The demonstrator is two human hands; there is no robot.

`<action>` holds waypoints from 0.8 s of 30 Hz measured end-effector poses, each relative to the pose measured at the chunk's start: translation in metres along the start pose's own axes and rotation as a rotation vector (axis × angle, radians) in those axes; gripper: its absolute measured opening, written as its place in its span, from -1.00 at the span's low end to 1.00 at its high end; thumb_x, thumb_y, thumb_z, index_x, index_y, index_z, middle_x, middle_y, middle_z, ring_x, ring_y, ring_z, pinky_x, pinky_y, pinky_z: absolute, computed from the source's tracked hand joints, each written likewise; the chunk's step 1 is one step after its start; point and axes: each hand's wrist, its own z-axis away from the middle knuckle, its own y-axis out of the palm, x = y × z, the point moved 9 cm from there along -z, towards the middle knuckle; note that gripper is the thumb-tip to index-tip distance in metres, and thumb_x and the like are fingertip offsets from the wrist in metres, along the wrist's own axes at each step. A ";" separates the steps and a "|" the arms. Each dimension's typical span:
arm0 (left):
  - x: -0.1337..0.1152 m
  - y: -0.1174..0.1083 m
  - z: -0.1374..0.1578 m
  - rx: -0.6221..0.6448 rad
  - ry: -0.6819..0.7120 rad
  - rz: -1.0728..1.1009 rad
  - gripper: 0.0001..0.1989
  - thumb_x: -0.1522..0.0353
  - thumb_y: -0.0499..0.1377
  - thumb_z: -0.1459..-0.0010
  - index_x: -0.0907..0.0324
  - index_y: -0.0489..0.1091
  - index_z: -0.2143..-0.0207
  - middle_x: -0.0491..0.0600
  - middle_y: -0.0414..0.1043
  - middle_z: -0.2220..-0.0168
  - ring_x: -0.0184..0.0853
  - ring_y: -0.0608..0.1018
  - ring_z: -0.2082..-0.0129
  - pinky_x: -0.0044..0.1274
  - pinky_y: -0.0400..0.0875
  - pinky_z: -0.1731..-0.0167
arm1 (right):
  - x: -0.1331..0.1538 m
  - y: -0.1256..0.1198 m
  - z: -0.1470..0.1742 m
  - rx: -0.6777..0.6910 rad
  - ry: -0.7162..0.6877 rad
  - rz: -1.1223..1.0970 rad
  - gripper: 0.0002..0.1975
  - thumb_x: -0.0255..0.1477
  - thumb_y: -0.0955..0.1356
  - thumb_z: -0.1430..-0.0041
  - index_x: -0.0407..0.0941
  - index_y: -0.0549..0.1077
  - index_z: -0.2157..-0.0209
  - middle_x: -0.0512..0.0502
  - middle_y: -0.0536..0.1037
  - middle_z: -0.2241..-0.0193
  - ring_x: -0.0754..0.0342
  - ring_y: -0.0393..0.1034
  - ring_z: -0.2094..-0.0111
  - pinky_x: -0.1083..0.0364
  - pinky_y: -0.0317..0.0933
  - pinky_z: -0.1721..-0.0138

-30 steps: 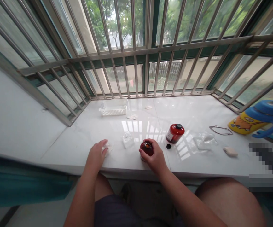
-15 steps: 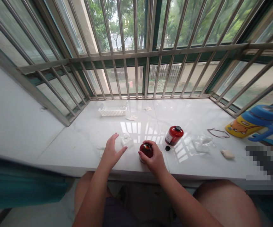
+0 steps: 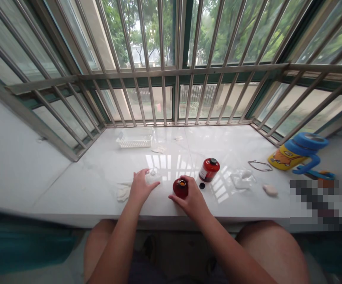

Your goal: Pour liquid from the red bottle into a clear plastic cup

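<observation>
A clear glass vessel with a small knob-like top [image 3: 153, 173] stands on the white ledge. Around its near left side is my left hand [image 3: 139, 187], thumb and fingers apart; whether it touches the glass I cannot tell. To the right, my right hand [image 3: 194, 198] curves round a dark red-brown bottle [image 3: 179, 188] whose round mouth is uncovered. Beyond that hand stands a second red-brown bottle [image 3: 209, 170] with a white label and a black cap on it. A loose black cap [image 3: 202, 185] lies at its foot.
A white perforated basket [image 3: 135, 139] sits near the window bars. Crumpled white gloves or tissue [image 3: 123, 193] lie left of my left hand. Rightward are a clear plastic bag [image 3: 242, 179], a pale lump [image 3: 270, 190], a thin loop [image 3: 260, 165] and a blue-yellow flask [image 3: 297, 152].
My left hand has come closer around the glass vessel. My right thumb sits a little lower on the bottle's near side. The whole view has shifted, with the ledge's things appearing further left.
</observation>
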 end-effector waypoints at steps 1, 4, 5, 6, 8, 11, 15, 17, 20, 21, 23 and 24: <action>-0.002 -0.004 0.003 -0.005 -0.020 0.020 -0.37 0.17 0.59 0.24 0.04 0.49 0.09 0.07 0.63 0.06 0.09 0.62 -0.07 0.00 0.18 -0.40 | -0.001 -0.001 0.002 -0.007 -0.017 0.002 -0.22 -0.12 0.61 -0.07 0.00 0.31 -0.23 -0.26 0.47 -0.16 -0.26 0.44 -0.18 -0.25 0.37 -0.24; -0.008 -0.012 0.015 0.004 -0.102 0.131 -0.23 0.14 0.59 0.18 0.02 0.42 -0.09 0.09 0.60 -0.07 0.05 0.61 -0.13 -0.10 0.39 -0.26 | -0.012 -0.001 0.006 -0.004 0.021 -0.025 -0.14 -0.12 0.62 -0.06 -0.02 0.25 -0.28 -0.28 0.44 -0.21 -0.26 0.43 -0.21 -0.25 0.35 -0.27; -0.010 -0.013 0.019 0.018 -0.120 0.187 -0.17 0.14 0.59 0.17 0.02 0.36 -0.14 0.11 0.59 -0.11 0.04 0.60 -0.16 -0.11 0.40 -0.25 | -0.017 0.000 0.007 0.009 0.058 -0.046 -0.12 -0.12 0.62 -0.05 -0.02 0.25 -0.29 -0.28 0.45 -0.21 -0.25 0.45 -0.20 -0.24 0.36 -0.26; -0.013 -0.013 0.024 0.037 -0.128 0.249 -0.14 0.15 0.59 0.16 0.02 0.32 -0.16 0.13 0.57 -0.14 0.03 0.59 -0.18 -0.11 0.39 -0.27 | -0.022 0.002 0.008 0.028 0.096 -0.072 -0.12 -0.12 0.62 -0.03 -0.02 0.24 -0.28 -0.27 0.47 -0.21 -0.24 0.48 -0.18 -0.23 0.38 -0.24; -0.020 -0.013 0.035 0.079 -0.118 0.378 -0.17 0.18 0.59 0.14 0.04 0.30 -0.13 0.17 0.55 -0.17 0.00 0.57 -0.22 -0.11 0.36 -0.31 | -0.028 0.006 0.009 0.066 0.150 -0.117 -0.14 -0.13 0.62 -0.02 -0.02 0.26 -0.26 -0.24 0.52 -0.18 -0.22 0.51 -0.14 -0.22 0.40 -0.21; -0.028 -0.013 0.051 0.122 -0.107 0.526 -0.26 0.23 0.59 0.14 0.04 0.32 -0.05 0.18 0.54 -0.18 -0.02 0.57 -0.23 -0.13 0.39 -0.32 | -0.029 0.004 0.009 0.081 0.173 -0.120 -0.19 -0.12 0.62 0.00 -0.01 0.31 -0.20 -0.21 0.56 -0.13 -0.21 0.54 -0.09 -0.22 0.41 -0.18; -0.038 -0.016 0.073 0.180 -0.163 0.573 -0.21 0.25 0.60 0.18 0.01 0.35 -0.09 0.16 0.54 -0.16 0.01 0.63 -0.13 -0.17 0.58 -0.14 | -0.015 -0.016 0.008 0.021 0.110 -0.028 -0.19 -0.10 0.63 -0.01 0.00 0.33 -0.21 -0.23 0.54 -0.15 -0.25 0.50 -0.14 -0.24 0.40 -0.20; -0.049 -0.020 0.082 0.214 -0.179 0.516 -0.19 0.23 0.60 0.18 0.00 0.39 -0.13 0.15 0.54 -0.15 0.02 0.63 -0.13 -0.20 0.63 -0.07 | -0.002 -0.029 0.005 -0.017 0.030 0.037 -0.21 -0.11 0.62 -0.06 0.01 0.33 -0.24 -0.24 0.53 -0.17 -0.26 0.47 -0.17 -0.25 0.39 -0.21; -0.067 -0.027 0.093 0.256 -0.189 0.397 -0.15 0.19 0.59 0.14 0.02 0.40 -0.21 0.11 0.51 -0.15 0.01 0.60 -0.15 -0.23 0.66 -0.01 | 0.022 -0.046 0.000 -0.048 -0.128 0.145 -0.25 -0.21 0.59 -0.14 0.02 0.31 -0.29 -0.23 0.52 -0.17 -0.26 0.45 -0.18 -0.26 0.39 -0.22; -0.072 -0.029 0.096 0.261 -0.192 0.367 -0.13 0.18 0.58 0.13 0.03 0.38 -0.24 0.10 0.50 -0.15 0.00 0.60 -0.15 -0.25 0.66 0.01 | 0.031 -0.051 -0.002 -0.052 -0.185 0.180 -0.25 -0.26 0.58 -0.16 0.03 0.30 -0.31 -0.23 0.52 -0.17 -0.26 0.44 -0.18 -0.27 0.39 -0.21; -0.080 -0.031 0.099 0.267 -0.199 0.319 -0.10 0.17 0.59 0.14 0.05 0.35 -0.25 0.09 0.51 -0.14 -0.03 0.61 -0.12 -0.30 0.66 0.08 | 0.046 -0.057 -0.005 -0.054 -0.293 0.254 -0.24 -0.36 0.57 -0.18 0.03 0.28 -0.34 -0.24 0.51 -0.18 -0.27 0.44 -0.18 -0.28 0.39 -0.19; -0.083 -0.032 0.101 0.272 -0.199 0.297 -0.10 0.16 0.59 0.16 0.06 0.37 -0.23 0.08 0.52 -0.13 -0.04 0.62 -0.09 -0.32 0.66 0.11 | 0.053 -0.060 -0.006 -0.051 -0.343 0.291 -0.23 -0.41 0.56 -0.18 0.03 0.27 -0.36 -0.25 0.51 -0.18 -0.29 0.43 -0.18 -0.29 0.38 -0.18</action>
